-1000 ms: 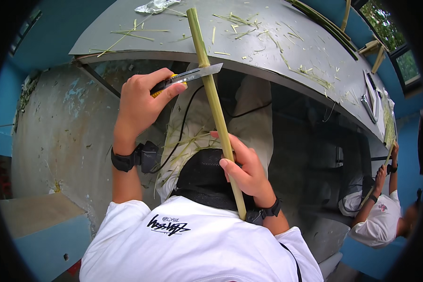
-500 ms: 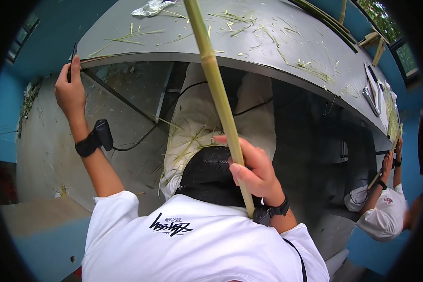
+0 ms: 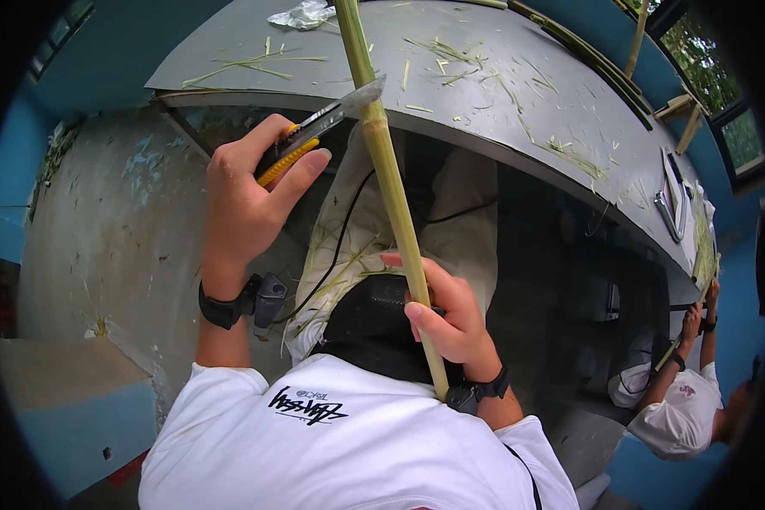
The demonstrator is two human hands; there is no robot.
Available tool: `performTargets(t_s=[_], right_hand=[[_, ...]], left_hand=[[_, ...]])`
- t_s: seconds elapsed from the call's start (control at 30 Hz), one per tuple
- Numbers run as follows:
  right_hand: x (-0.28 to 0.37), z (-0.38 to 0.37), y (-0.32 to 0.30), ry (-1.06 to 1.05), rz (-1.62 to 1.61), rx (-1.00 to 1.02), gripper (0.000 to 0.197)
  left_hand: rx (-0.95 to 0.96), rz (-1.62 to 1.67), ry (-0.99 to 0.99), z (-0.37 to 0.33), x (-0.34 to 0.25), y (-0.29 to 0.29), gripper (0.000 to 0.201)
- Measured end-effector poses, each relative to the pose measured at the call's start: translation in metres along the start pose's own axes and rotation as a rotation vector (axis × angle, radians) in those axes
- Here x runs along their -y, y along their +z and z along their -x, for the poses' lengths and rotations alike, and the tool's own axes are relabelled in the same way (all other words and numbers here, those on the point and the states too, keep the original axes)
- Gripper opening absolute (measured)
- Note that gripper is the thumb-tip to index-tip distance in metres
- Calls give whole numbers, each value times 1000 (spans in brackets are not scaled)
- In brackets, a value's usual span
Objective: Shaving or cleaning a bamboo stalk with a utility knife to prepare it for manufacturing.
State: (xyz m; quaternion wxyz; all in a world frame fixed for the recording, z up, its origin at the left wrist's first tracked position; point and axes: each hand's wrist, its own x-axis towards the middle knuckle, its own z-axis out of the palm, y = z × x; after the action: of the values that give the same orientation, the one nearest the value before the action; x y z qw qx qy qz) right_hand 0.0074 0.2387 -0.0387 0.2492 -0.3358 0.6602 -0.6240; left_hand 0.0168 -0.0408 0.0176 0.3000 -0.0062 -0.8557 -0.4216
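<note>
A long green-yellow bamboo stick (image 3: 397, 200) slants from the table edge down toward my waist. My right hand (image 3: 449, 310) is closed round its lower part, the thumb and fingers wrapped about it. In my left hand (image 3: 251, 191) is a utility knife (image 3: 291, 157) with a black and yellow handle, gripped in closed fingers. Its blade lies across the stick just above a node; whether it bites in, I cannot tell. Thin green shavings (image 3: 348, 255) lie on my lap.
On the grey table (image 3: 255, 93) lie scattered bamboo strips, a crumpled silvery wrapper (image 3: 303, 14) and, at the right, a metal-framed tool (image 3: 671, 200). Dark green bamboo poles (image 3: 582, 51) line its far side. Another person (image 3: 676, 399) holds a stick at the right. A black cable crosses my legs.
My left hand has swung in from the far left, bringing the knife blade to the stick. The right hand keeps its hold, and the stick has hardly shifted.
</note>
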Motion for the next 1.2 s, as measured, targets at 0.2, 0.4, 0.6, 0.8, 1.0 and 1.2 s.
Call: performTargets(t_s=[0.2,0.4,0.6,0.8,1.0,1.2], right_hand=[[-2,1,-1,-2,-14,-12,53],[-4,2,-1,-6,-8,-17,53],[-6,4,-1,13,14,-18,54],[-2,5,-1,-28,30,29,57],[3,4,-1,116,-178,52,55],[3,6,0,-16,-192,66,55]], left_hand=[[131,-78,56,-2,-3,3,34],[128,-120,55,-2,-3,5,33],[115,-177,61,-1,-6,3,34],[191,-79,170,-13,14,-13,40],[109,-114,235,-28,63,-5,44],[-406,-197,17,-20,98,-60,38]])
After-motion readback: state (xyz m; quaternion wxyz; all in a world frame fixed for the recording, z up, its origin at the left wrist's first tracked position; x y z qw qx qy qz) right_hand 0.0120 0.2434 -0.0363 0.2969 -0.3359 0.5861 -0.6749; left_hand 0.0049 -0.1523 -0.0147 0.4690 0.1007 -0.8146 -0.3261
